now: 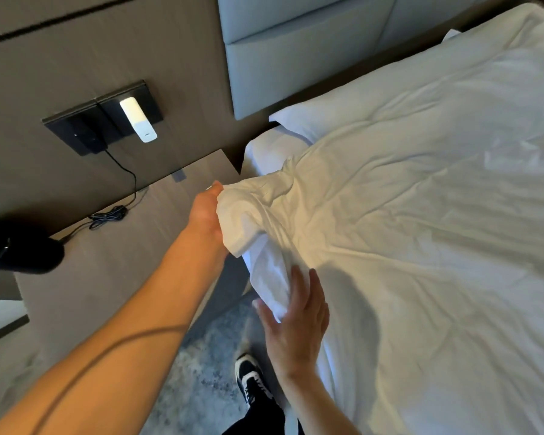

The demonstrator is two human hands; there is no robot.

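Observation:
A white duvet [421, 230] covers the bed, wrinkled, with its near corner bunched up at the bed's left edge. My left hand [206, 211] grips that bunched corner and holds it lifted off the mattress; the fingers are hidden in the cloth. My right hand [296, 321] lies lower on the duvet's hanging side edge, fingers mostly straight against the fabric, thumb spread to the left of the fold. A white pillow [299, 120] lies at the head of the bed, partly under the duvet.
A wooden bedside table [123, 262] stands left of the bed with a black round device [16, 249] and a coiled cable [107, 215]. A wall socket panel [101, 117] holds a white plug-in. Grey padded headboard [296, 51] behind. My black shoe [252, 378] stands on patterned carpet.

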